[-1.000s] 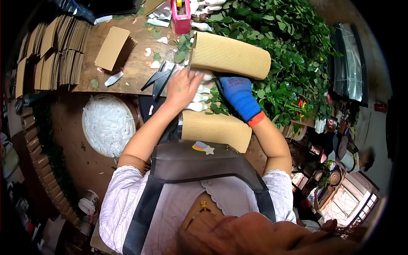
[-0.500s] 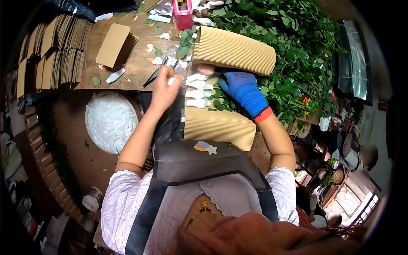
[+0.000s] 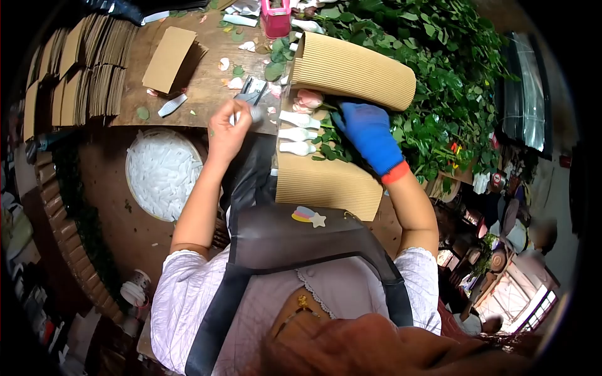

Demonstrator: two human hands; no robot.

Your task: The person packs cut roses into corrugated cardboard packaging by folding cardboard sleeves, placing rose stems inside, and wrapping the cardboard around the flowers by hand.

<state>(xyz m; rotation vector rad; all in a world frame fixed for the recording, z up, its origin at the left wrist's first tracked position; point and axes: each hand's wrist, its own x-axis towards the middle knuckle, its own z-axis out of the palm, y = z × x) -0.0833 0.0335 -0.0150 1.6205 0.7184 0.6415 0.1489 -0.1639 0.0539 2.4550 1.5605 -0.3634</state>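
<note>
My left hand [image 3: 230, 128], bare, is closed in a pinch on a small white sleeve [image 3: 235, 117], beside the table's front edge. My right hand [image 3: 367, 128], in a blue knitted glove with an orange cuff, lies over the leafy stems; its fingertips are partly hidden, and whether they grip a stem is unclear. Just left of it is a pink rose [image 3: 308, 99], its bloom bare. Below that, several blooms in white sleeves [image 3: 297, 134] lie in a row on corrugated cardboard [image 3: 329, 188]. The upper cardboard flap [image 3: 354, 70] curls over toward the glove.
A metal tool with dark handles [image 3: 252, 89] lies beyond my left hand. A round basket [image 3: 164, 175] of white sleeves stands below the table at left. Folded cardboard [image 3: 168, 59], cardboard stacks [image 3: 94, 78], a pink container [image 3: 274, 19] and a leafy heap [image 3: 433, 81] surround the work.
My left hand has shifted slightly left and down, away from the row of blooms. The gloved hand has moved slightly right. More of the pink rose shows, and the view has shifted slightly.
</note>
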